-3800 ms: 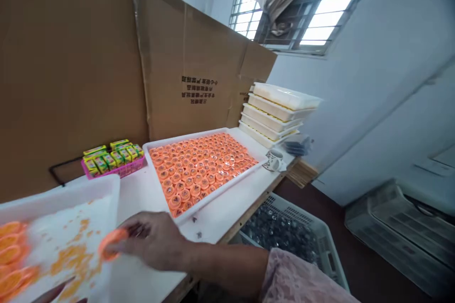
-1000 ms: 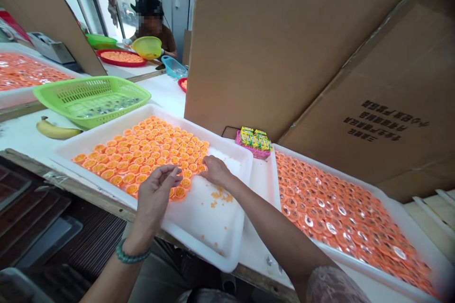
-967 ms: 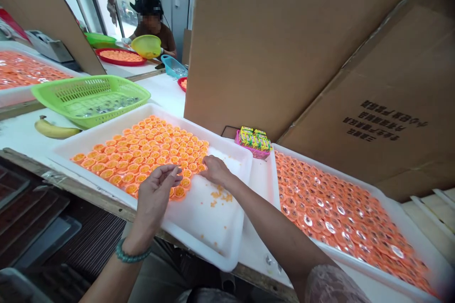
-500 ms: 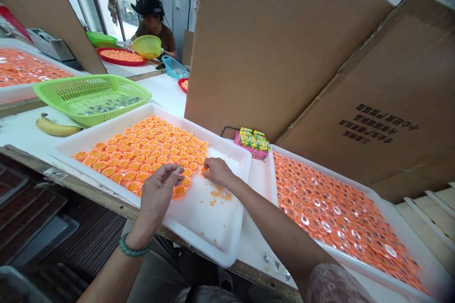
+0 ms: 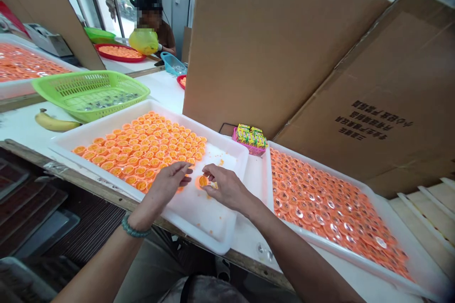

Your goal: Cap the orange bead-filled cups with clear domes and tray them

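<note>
My right hand (image 5: 227,188) has its thumb and fingers around a small round orange cup (image 5: 203,181) with a yellow-orange filling, above the bare right part of a white tray (image 5: 242,161). Just left of it, my left hand (image 5: 166,183) hovers at the edge of the rows with fingers apart and curved; I see nothing in it. Many more orange cups (image 5: 142,149) lie close together over the tray's left and middle. My hands hide some of the front ones. A few yellow-orange crumbs are scattered on the tray floor.
A second white tray (image 5: 270,184) of shiny-topped orange pieces stands right, beside a pink basket (image 5: 256,150) of small yellow-green packs. A green basket (image 5: 46,86) and a banana (image 5: 57,123) are left. Cardboard (image 5: 263,57) stands behind. A co-worker (image 5: 165,35) sits beyond with a yellow bowl.
Both hands have come closer together. My right hand has drawn a cup toward me and turned it up between its fingers; my left hand's fingers have spread. The co-worker's yellow bowl has tilted.
</note>
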`<act>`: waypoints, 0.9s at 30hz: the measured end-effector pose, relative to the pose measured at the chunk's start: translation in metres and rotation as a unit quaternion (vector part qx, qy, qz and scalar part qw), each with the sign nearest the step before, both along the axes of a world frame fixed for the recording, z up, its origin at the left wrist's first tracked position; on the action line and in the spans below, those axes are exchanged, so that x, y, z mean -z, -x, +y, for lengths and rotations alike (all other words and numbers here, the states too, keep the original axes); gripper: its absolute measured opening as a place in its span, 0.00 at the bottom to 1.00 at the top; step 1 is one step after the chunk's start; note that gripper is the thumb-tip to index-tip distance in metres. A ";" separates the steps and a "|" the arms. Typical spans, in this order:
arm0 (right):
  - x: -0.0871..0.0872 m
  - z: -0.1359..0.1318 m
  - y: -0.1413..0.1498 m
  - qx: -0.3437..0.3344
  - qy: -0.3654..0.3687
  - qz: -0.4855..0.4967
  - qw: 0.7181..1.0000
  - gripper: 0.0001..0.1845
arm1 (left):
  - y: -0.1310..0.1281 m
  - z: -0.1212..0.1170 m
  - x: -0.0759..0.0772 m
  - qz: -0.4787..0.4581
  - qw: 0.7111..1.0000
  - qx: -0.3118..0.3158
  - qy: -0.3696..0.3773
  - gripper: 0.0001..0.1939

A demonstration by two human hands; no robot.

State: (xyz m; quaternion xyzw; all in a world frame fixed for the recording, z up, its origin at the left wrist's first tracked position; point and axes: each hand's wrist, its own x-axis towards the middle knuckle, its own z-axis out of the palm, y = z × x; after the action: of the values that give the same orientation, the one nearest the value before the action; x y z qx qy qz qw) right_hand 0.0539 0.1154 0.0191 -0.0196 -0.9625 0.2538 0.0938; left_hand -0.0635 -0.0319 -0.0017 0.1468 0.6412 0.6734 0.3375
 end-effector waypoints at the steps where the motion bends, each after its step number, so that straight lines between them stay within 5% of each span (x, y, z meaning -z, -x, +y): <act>1: -0.004 -0.004 -0.004 -0.008 0.006 0.017 1.000 0.17 | -0.004 0.001 -0.001 -0.034 0.999 0.038 -0.017 0.19; 5: -0.010 -0.011 -0.019 -0.005 0.089 0.064 0.994 0.21 | -0.016 0.005 -0.003 -0.152 0.970 0.166 -0.092 0.13; 9: -0.004 -0.006 -0.030 0.032 0.192 0.066 0.979 0.25 | -0.019 0.010 0.000 -0.172 0.958 0.215 -0.078 0.13; 14: -0.004 -0.003 -0.039 0.040 0.239 0.056 0.969 0.28 | -0.018 0.012 0.001 -0.192 0.945 0.256 -0.073 0.13; 20: 0.007 -0.004 -0.037 0.021 0.139 0.164 0.976 0.11 | -0.017 0.007 -0.002 -0.228 0.939 0.242 -0.090 0.09; 27: 0.024 -0.005 -0.029 0.014 0.001 0.235 0.972 0.10 | -0.018 0.010 0.002 -0.206 0.951 0.198 -0.115 0.09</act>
State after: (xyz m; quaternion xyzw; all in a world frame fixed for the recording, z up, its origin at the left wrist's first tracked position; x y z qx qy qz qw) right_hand 0.0832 0.1101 -0.0049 0.0265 -0.9130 0.2507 0.3208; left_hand -0.0451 -0.0222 -0.0039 0.1664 0.4340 0.6781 0.5693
